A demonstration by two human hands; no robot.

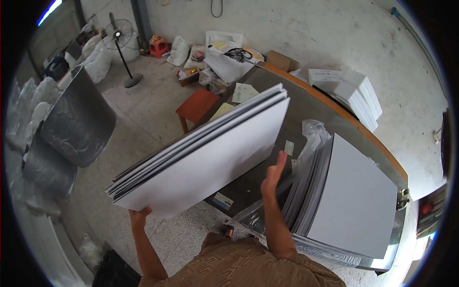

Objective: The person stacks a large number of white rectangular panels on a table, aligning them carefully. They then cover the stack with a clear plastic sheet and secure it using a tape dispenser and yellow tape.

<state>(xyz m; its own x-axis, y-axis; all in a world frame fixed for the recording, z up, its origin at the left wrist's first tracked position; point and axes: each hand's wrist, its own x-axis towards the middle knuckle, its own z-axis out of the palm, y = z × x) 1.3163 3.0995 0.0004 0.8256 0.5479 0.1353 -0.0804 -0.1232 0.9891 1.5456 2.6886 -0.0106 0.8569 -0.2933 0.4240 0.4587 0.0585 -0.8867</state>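
A tilted stack of several white flat boards (210, 160) stands on edge in front of me, its far right part over the table (251, 189). My left hand (139, 217) grips the stack's lower left corner, with the thumb on the white face and the fingers hidden behind. Held flat with its fingers stretched out, my right hand (273, 177) is beside the stack's right end and holds nothing. To its right, a second, thicker stack of grey-white boards (356, 196) leans on the table, partly wrapped in clear plastic (313, 131).
An orange-brown stool (198, 105) stands beyond the held stack. White boxes (351, 88) sit past the table's wooden edge (330, 98). Farther left are a standing fan (125, 60) and large grey rolls in plastic (79, 117). A black crate (114, 270) is low on the left.
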